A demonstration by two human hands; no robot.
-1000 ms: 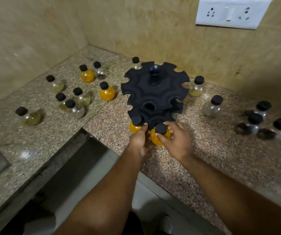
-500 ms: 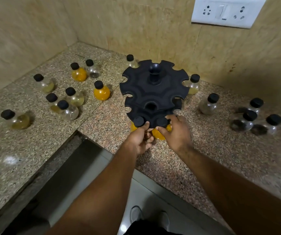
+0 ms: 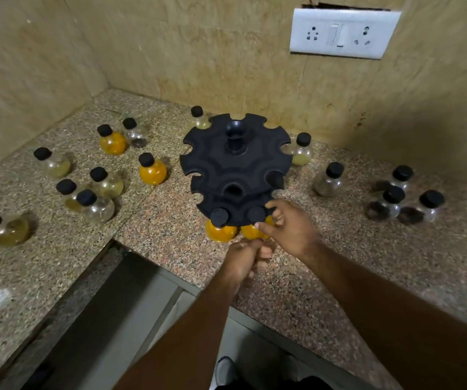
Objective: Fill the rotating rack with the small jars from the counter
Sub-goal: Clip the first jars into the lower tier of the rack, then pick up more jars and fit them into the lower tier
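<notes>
The black rack (image 3: 235,167) stands on the counter (image 3: 339,263), near the corner where the walls meet. Two jars hang in slots of its lower tier at the 6 o'clock edge, black caps above the tier: the left orange jar (image 3: 220,233) and, just beside it, the right orange jar (image 3: 250,231).

My right hand (image 3: 292,230) reaches in from 4 o'clock and pinches the right orange jar. The thumb is on its front, the other fingers (image 3: 276,218) are curled at its far side, and the forefinger tip is at the tier's rim. My left hand (image 3: 243,258) hangs just below the two jars and touches neither. Its fingers are curled in with nothing visible in them, though the hand is blurred.

Loose jars stand on the counter around the rack:
- a scattered group (image 3: 105,182) at 9 o'clock, two of them orange
- a pale jar (image 3: 198,118) at 12 o'clock, partly behind the rack
- a yellowish jar (image 3: 301,152) at 2 o'clock, just beside the upper tier
- a clear jar (image 3: 328,180) at 3 o'clock, with a dark-filled cluster (image 3: 387,205) beyond it, well apart from the rack
</notes>
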